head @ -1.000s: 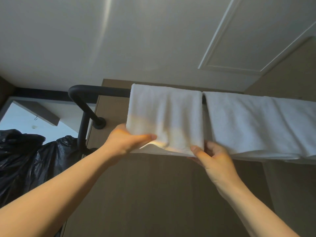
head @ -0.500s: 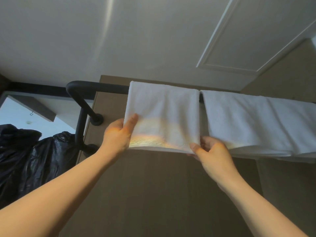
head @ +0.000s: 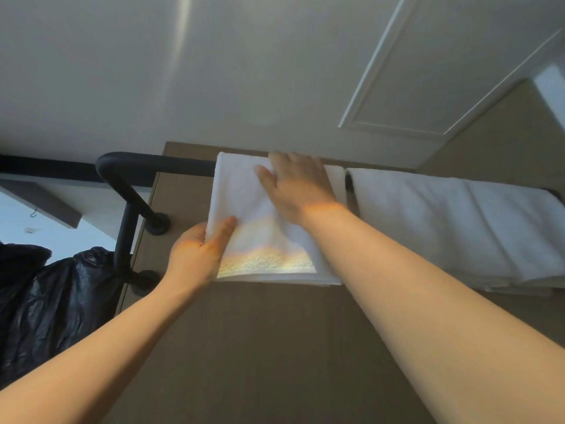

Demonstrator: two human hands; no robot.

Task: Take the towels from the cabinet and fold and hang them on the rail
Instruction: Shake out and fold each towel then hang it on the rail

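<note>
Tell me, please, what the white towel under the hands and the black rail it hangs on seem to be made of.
The towel looks like white cotton terry: matte, fuzzy nap, with a flat woven band near the hem. The rail is probably metal tube in a matte black coating: smooth bend, round wall flanges.

Readable text: none anywhere in view.
Left towel (head: 241,194): no lettering, tag or brand mark can be made out.
Right towel (head: 443,221): no lettering or tag can be made out.
Rail (head: 153,162): no marking can be read.
Black bag (head: 55,295): no print can be read.
</note>
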